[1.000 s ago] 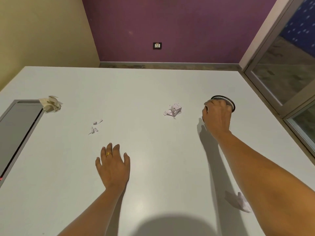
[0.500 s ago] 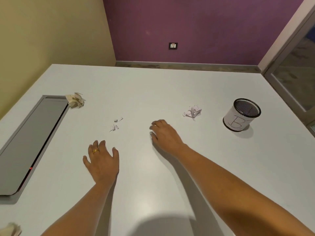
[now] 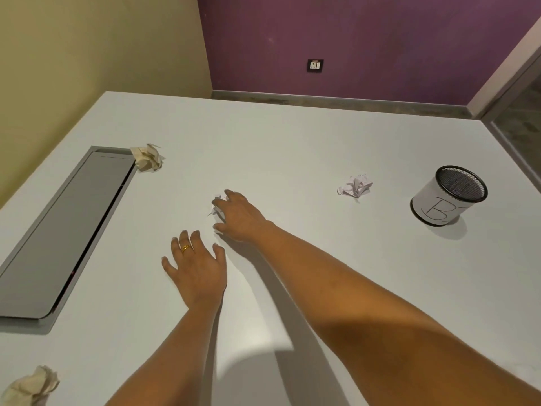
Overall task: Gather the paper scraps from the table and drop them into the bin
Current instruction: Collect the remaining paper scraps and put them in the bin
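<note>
The table [image 3: 292, 136] carries the mesh bin [image 3: 448, 200] at the right, handy for drops. The left hand [image 3: 196, 268] lies flat, fingers spread, likely bracing. The right hand [image 3: 240, 215] curls over the small white scraps [image 3: 215, 205]; whether it pinches them I cannot tell. A white wad [image 3: 354, 186] lies near the bin

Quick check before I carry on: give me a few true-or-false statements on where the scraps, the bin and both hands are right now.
1. The bin stands upright on the table. True.
2. The white crumpled paper is inside the bin. False: it lies on the table, apart from the bin.
3. The right hand is at the small white scraps. True.
4. The left hand grips the bin. False: it rests flat on the table, holding nothing, far from the bin.
5. A beige paper ball lies at the corner of the grey panel. True.
</note>
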